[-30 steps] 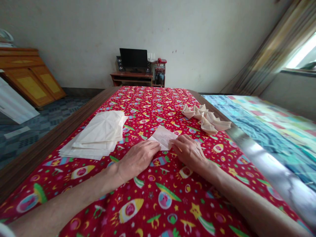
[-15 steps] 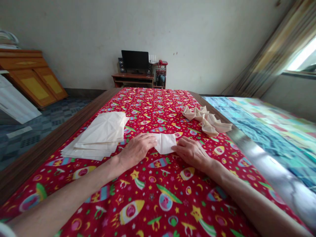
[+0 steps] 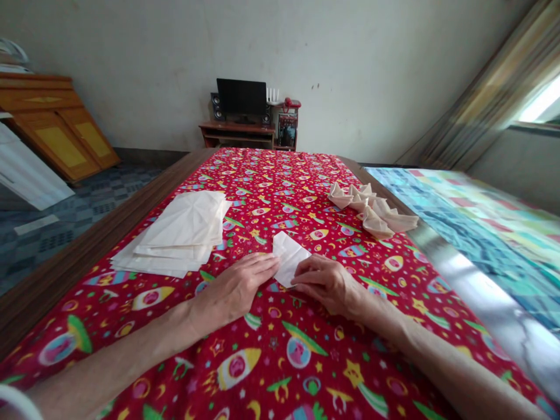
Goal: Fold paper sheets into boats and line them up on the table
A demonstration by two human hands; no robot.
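A folded piece of white paper (image 3: 289, 255) lies turned at an angle on the red tablecloth (image 3: 280, 338), crease lines across it. My left hand (image 3: 245, 283) rests flat with fingers stretched out, its fingertips touching the paper's left edge. At the near right edge, my right hand (image 3: 328, 283) pinches the paper between thumb and bent fingers; its fingertips hide that corner. Left of my hands sits a stack of creased white paper sheets (image 3: 184, 221). Several folded paper boat-like shapes (image 3: 371, 210) stand grouped at the right edge of the cloth.
Dark wooden table edges (image 3: 109, 251) border the cloth. Beyond the table, a monitor (image 3: 241, 98) with speakers stands on a small desk (image 3: 236, 131) by the wall. A wooden cabinet (image 3: 56, 134) is at the left, a bed with a patterned cover (image 3: 464, 221) at the right.
The folded paper has been turned from lying level to a slant. Both hands have come nearer to me, and the right hand now grips the near right edge. The view has tilted slightly.
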